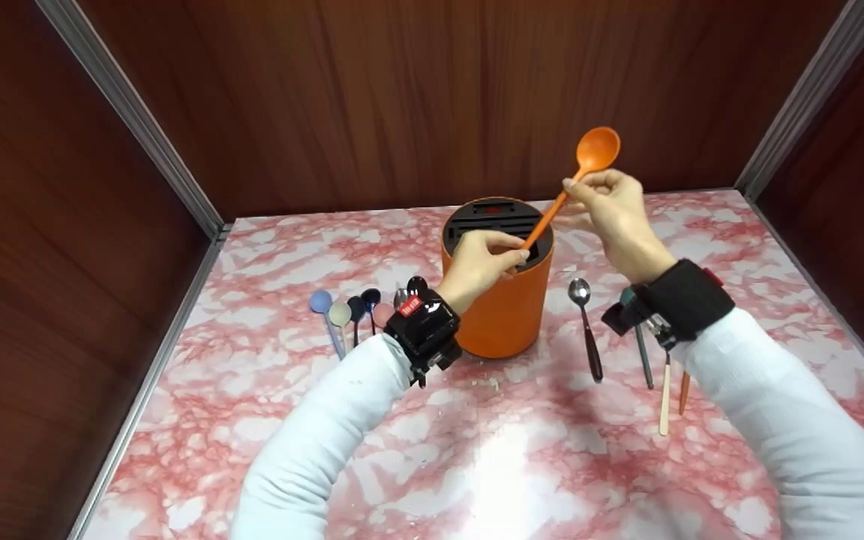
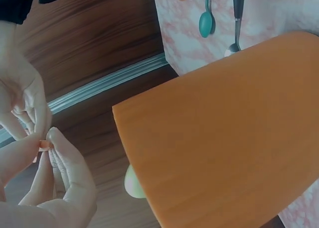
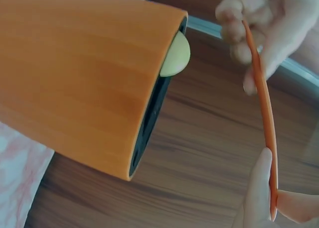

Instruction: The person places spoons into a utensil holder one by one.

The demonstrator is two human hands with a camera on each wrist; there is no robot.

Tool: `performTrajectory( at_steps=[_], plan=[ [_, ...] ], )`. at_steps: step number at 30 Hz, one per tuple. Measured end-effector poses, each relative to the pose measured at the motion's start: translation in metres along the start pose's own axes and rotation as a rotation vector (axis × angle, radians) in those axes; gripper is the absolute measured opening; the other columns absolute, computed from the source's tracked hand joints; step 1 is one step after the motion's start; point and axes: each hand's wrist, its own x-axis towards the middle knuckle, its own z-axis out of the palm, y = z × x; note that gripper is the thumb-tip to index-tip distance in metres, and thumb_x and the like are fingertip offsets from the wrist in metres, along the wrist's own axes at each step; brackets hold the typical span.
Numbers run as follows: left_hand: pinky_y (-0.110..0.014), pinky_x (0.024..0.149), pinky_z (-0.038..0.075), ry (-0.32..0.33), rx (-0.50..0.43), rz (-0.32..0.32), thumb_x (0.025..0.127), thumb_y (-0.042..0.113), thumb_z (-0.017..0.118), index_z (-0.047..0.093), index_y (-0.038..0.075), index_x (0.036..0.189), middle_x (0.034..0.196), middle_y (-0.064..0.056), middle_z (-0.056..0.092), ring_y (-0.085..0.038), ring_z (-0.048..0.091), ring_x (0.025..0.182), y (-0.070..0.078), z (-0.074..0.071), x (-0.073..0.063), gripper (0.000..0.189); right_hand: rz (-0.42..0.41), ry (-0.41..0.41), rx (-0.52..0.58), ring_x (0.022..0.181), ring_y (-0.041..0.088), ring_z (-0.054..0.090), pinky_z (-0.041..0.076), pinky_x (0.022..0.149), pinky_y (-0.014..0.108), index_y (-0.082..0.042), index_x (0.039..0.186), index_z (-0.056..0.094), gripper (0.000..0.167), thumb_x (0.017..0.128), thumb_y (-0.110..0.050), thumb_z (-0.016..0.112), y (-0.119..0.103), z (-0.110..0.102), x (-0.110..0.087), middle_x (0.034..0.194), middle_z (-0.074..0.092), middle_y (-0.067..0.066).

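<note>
Both hands hold an orange spoon aslant above an orange cylindrical holder with a black slotted top. My left hand pinches the lower end of its handle, right over the holder's near rim. Higher up, my right hand grips the handle just below the bowl, which points up and away to the right. In the right wrist view the spoon handle stretches between the two hands. A pale yellow-green rounded piece sticks out of the holder's top there.
Left of the holder lie several spoons, among them a blue spoon and a pale green spoon. On the right are a metal spoon with a dark handle, a cream handle and a teal spoon. Wooden panels enclose the table.
</note>
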Motion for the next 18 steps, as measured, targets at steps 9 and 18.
performTrajectory(
  at_steps=[9, 18],
  plan=[
    [-0.022, 0.062, 0.057, -0.074, -0.131, -0.06, 0.088, -0.009, 0.06, 0.066, -0.013, 0.108, 0.076, -0.009, 0.064, -0.012, 0.057, 0.061, -0.016, -0.009, -0.008, 0.021, -0.075, 0.04, 0.049, 0.064, 0.013, 0.064, 0.059, 0.062, 0.023, 0.002, 0.096, 0.047, 0.016, 0.092, -0.001, 0.062, -0.003, -0.003, 0.012, 0.079, 0.059, 0.007],
    [-0.029, 0.066, 0.059, -0.197, -0.1, -0.066, 0.091, -0.006, 0.057, 0.064, -0.014, 0.11, 0.081, -0.014, 0.068, -0.011, 0.058, 0.06, -0.027, -0.013, -0.024, 0.022, -0.219, 0.063, 0.013, 0.067, 0.014, 0.063, 0.06, 0.063, 0.026, 0.0, 0.092, 0.05, 0.012, 0.091, 0.002, 0.062, 0.006, 0.0, 0.022, 0.08, 0.059, 0.007]
  ],
)
